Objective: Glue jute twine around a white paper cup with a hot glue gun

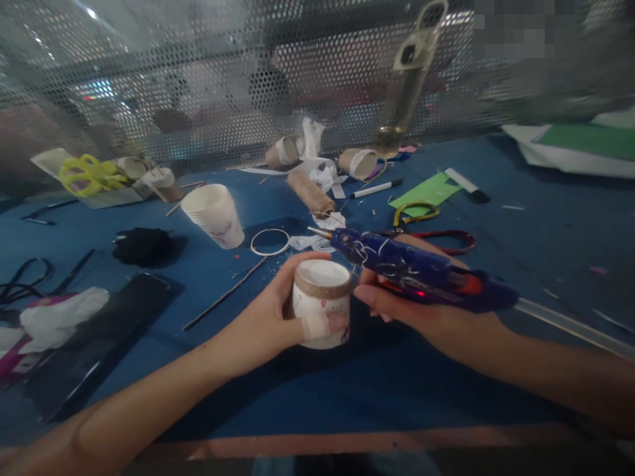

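My left hand (278,311) is wrapped around a small white paper cup (322,301) with a band of brown twine near its top; one finger wears a bandage. My right hand (397,301) grips a dark blue glue gun (411,268), its metal nozzle pointing left above and behind the cup. A clear glue stick (570,324) sticks out of the gun's back end. The fingers of the right hand touch the cup's right side.
On the blue table (347,383) lie a white paper cup (214,215), a twine spool (311,193), a white ring (269,241), yellow scissors (86,173), red-handled scissors (436,235), a marker (376,189), green paper (426,192), a black phone (99,337). A perforated metal screen (223,86) stands behind.
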`<state>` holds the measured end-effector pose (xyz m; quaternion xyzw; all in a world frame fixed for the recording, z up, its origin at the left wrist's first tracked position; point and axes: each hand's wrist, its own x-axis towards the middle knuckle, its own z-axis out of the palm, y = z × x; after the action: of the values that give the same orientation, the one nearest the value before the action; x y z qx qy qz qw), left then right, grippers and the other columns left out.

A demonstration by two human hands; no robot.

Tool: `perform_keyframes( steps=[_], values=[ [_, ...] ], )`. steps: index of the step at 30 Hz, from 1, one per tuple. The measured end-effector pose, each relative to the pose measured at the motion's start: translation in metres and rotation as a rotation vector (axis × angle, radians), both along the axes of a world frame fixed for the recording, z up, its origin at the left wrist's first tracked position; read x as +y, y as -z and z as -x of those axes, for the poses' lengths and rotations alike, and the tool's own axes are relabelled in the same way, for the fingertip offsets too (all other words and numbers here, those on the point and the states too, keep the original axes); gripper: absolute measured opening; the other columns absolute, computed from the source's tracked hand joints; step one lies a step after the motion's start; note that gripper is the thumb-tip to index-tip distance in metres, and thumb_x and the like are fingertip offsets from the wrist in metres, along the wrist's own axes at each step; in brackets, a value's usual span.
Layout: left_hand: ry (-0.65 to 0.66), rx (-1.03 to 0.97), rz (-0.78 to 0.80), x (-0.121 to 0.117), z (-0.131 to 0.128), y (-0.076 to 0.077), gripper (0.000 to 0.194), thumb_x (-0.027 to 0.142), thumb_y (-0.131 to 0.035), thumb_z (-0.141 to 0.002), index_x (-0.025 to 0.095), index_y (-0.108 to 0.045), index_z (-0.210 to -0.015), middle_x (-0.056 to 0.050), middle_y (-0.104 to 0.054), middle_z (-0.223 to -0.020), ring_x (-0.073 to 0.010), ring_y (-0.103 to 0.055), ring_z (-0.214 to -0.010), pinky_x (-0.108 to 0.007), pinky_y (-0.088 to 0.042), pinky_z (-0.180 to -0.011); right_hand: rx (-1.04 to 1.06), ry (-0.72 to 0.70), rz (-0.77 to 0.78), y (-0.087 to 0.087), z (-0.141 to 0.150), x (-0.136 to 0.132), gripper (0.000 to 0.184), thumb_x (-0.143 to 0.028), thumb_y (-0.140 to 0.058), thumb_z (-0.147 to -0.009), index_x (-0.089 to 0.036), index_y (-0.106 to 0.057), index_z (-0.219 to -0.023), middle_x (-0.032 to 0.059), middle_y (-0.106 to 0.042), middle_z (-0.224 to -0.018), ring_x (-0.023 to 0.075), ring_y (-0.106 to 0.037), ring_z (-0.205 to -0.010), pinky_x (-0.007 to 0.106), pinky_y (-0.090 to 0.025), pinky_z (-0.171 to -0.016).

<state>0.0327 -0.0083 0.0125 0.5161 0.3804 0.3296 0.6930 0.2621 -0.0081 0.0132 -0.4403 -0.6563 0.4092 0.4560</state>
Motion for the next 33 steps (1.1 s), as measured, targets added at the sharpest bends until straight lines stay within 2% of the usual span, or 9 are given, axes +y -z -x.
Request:
perform_keyframes(
  steps=[5, 7, 11, 16, 18, 22, 24, 29, 33],
  values=[
    [-0.068, -0.059, -0.127, 0.004, 0.004, 0.005, 0.053, 0.017, -0.09, -0.08, 0.029, -0.066, -0.126, 0.0, -0.073, -0.119, -0.0182, -0.068, -0.107, -0.028, -0.057, -0.092, 0.049, -0.02, 0.03, 0.002, 0.0, -0.001, 0.023, -0.033, -0.089, -0.083, -0.029, -0.066, -0.083, -0.008, -0.069, -0.071, 0.0107, -0.064, -0.054, 0.026, -0.056, -0.052],
    [-0.088, -0.071, -0.162, 0.005, 0.006, 0.005, 0.054, 0.018, -0.089, -0.081, 0.028, -0.066, -0.128, -0.002, -0.074, -0.121, -0.0196, -0.069, -0.107, -0.029, -0.058, -0.091, 0.034, -0.011, 0.022, 0.003, -0.001, -0.003, 0.022, -0.032, -0.089, -0.083, -0.029, -0.068, -0.084, -0.0084, -0.07, -0.071, 0.0108, -0.065, -0.054, 0.026, -0.057, -0.053],
    [-0.112, -0.035, -0.203, 0.005, 0.006, 0.002, 0.058, 0.02, -0.089, -0.08, 0.026, -0.064, -0.133, -0.005, -0.073, -0.127, -0.0223, -0.069, -0.112, -0.031, -0.059, -0.093, -0.06, 0.003, -0.02, 0.0, -0.004, -0.005, 0.021, -0.034, -0.089, -0.084, -0.031, -0.068, -0.085, -0.007, -0.072, -0.07, 0.0171, -0.071, -0.063, 0.033, -0.061, -0.064],
    [-0.146, 0.002, -0.194, 0.004, 0.006, 0.001, 0.059, 0.023, -0.09, -0.079, 0.027, -0.064, -0.132, -0.007, -0.072, -0.129, -0.028, -0.068, -0.118, -0.037, -0.059, -0.094, -0.107, 0.026, -0.145, -0.005, -0.006, -0.004, 0.016, -0.037, -0.084, -0.088, -0.032, -0.07, -0.081, -0.0032, -0.075, -0.085, 0.0213, -0.073, -0.079, 0.04, -0.06, -0.077],
    [-0.126, -0.014, -0.21, 0.004, 0.007, 0.002, 0.058, 0.022, -0.09, -0.08, 0.029, -0.064, -0.131, -0.006, -0.073, -0.128, -0.027, -0.068, -0.117, -0.036, -0.059, -0.094, -0.119, 0.043, -0.165, -0.006, -0.006, -0.003, 0.017, -0.038, -0.081, -0.089, -0.032, -0.068, -0.08, -0.0023, -0.072, -0.084, 0.0217, -0.07, -0.078, 0.04, -0.057, -0.071],
    [-0.11, -0.03, -0.222, 0.004, 0.009, 0.002, 0.057, 0.021, -0.09, -0.08, 0.031, -0.066, -0.131, -0.004, -0.072, -0.129, -0.025, -0.068, -0.116, -0.034, -0.057, -0.096, -0.123, 0.05, -0.156, -0.004, -0.007, -0.002, 0.028, -0.038, -0.081, -0.088, -0.031, -0.058, -0.075, -0.0041, -0.061, -0.07, 0.0186, -0.057, -0.063, 0.036, -0.048, -0.057],
    [-0.104, -0.021, -0.217, 0.002, 0.009, 0.001, 0.059, 0.021, -0.091, -0.079, 0.031, -0.066, -0.131, -0.004, -0.071, -0.131, -0.0249, -0.068, -0.116, -0.034, -0.057, -0.096, -0.116, 0.031, -0.18, -0.004, -0.007, -0.002, 0.027, -0.035, -0.081, -0.088, -0.03, -0.057, -0.076, -0.0053, -0.058, -0.069, 0.017, -0.057, -0.062, 0.034, -0.049, -0.059],
    [-0.119, 0.007, -0.233, 0.0, 0.009, 0.0, 0.057, 0.021, -0.091, -0.078, 0.03, -0.066, -0.129, -0.002, -0.072, -0.121, -0.0228, -0.067, -0.11, -0.035, -0.057, -0.096, -0.131, 0.015, -0.22, -0.006, -0.008, -0.002, 0.02, -0.029, -0.079, -0.09, -0.028, -0.061, -0.081, -0.0039, -0.065, -0.077, 0.0168, -0.063, -0.07, 0.032, -0.053, -0.064],
    [-0.08, 0.032, -0.246, -0.001, 0.011, -0.001, 0.064, 0.018, -0.091, -0.077, 0.031, -0.063, -0.133, -0.004, -0.07, -0.133, -0.0262, -0.066, -0.12, -0.037, -0.055, -0.102, -0.142, 0.004, -0.22, -0.008, -0.008, -0.002, 0.02, -0.033, -0.077, -0.092, -0.029, -0.06, -0.082, -0.0039, -0.065, -0.077, 0.0172, -0.063, -0.071, 0.032, -0.054, -0.064]
  ],
)
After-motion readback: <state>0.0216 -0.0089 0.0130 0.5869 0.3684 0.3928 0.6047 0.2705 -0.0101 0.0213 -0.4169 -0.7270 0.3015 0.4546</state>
